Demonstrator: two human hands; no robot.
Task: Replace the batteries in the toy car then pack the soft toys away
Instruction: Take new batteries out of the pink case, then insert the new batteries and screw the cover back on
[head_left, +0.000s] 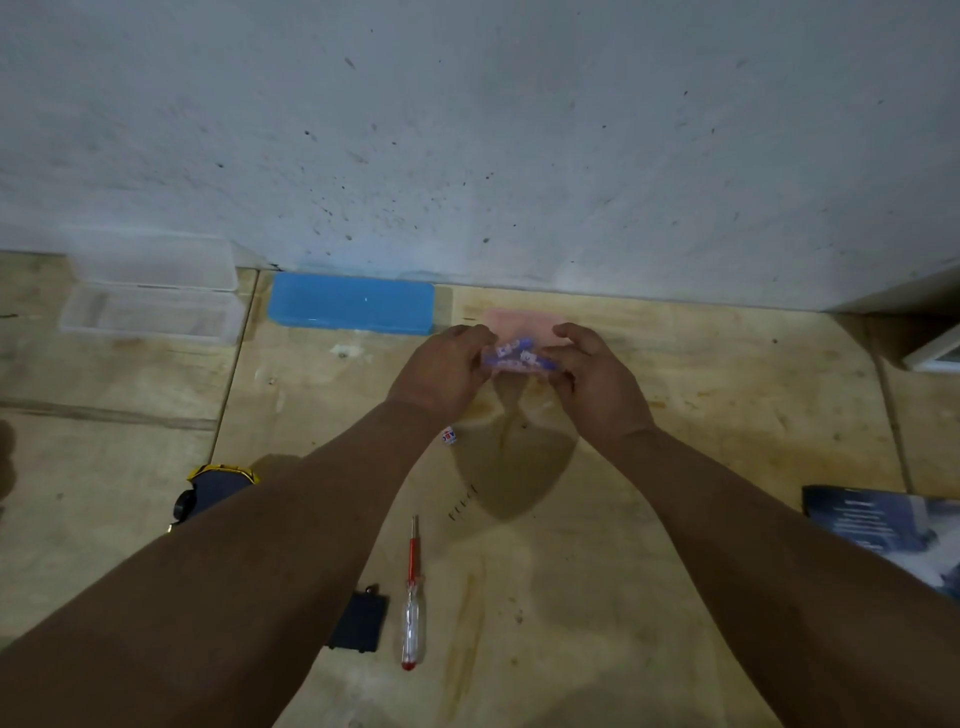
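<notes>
Batteries (521, 356), purple, pinched between left hand (445, 375) and right hand (597, 379) over pink case (522, 327). Best separated slowly, kept low above desk (675, 415), avoiding drops.

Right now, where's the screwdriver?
In the head view the screwdriver lies on the wooden floor, low and centre between the forearms, with the black battery cover just to its left.

A pale wall (467, 130), speckled with dark spots, meets a plywood tabletop (675, 415) stained and seamed into panels. The light is dim and bluish.
</notes>
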